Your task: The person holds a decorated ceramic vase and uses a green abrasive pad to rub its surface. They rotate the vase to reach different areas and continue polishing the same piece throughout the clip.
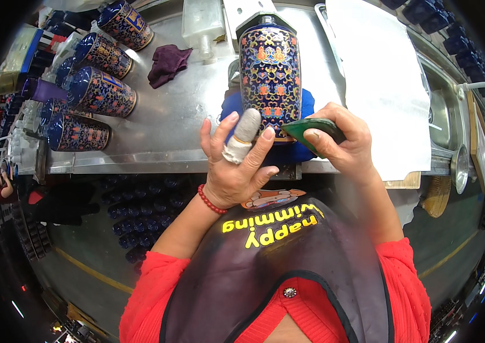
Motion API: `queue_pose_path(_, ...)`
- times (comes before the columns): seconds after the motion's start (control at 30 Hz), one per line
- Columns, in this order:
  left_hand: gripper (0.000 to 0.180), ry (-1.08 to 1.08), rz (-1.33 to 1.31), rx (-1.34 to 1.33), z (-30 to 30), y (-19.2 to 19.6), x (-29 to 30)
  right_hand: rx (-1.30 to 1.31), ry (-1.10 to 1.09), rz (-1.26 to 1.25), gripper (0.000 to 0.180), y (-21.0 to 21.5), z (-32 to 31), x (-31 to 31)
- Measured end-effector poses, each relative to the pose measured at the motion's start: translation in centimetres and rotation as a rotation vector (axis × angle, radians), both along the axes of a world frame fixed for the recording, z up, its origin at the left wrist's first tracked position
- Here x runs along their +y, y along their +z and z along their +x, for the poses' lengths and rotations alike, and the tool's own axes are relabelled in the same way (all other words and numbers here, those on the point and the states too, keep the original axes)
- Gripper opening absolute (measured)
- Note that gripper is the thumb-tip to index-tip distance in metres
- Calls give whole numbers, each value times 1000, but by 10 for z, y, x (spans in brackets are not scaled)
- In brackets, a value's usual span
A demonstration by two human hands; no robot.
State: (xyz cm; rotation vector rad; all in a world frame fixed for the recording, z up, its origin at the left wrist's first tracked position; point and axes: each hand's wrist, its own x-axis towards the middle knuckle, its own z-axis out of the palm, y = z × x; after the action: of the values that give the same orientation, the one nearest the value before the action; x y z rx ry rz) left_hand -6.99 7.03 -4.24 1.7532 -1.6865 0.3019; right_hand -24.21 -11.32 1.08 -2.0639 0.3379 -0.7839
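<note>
A dark blue bottle (270, 71) with a colourful floral pattern lies on its side in front of me, its neck pointing away. Blue cloth (306, 103) shows beneath it. My right hand (342, 140) pinches a thin, dark green flat scraper (309, 132), whose edge meets the bottle's near end on the right. At the left of that same end is my left hand (234, 163), fingers spread and holding nothing. A grey and white cover (247, 128) sheathes one of its fingers. Its fingertips are at the bottle's surface; whether they press on it I cannot tell.
Several patterned blue bottles (103, 91) stand on the metal table (197, 86) at left, near a dark purple cloth (168, 64). A clear plastic container (203, 26) sits farther back. White sheeting (382, 86) covers the right side, beside a sink (440, 120) and tap (480, 87).
</note>
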Motion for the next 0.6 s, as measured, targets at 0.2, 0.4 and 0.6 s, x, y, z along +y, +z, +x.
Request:
queue_pose_path(0.2,59,-64,-60,46,2,-1,2,-19,-76,-221,22,12,13,-4)
queue_pose_path(0.4,76,42,-3,140,11,3,-12,-83,246,-810,23,40,26,-1)
queue_pose_path(0.6,71,-7,-76,78,6,-1,-7,90,-50,-34,19,60,61,-37)
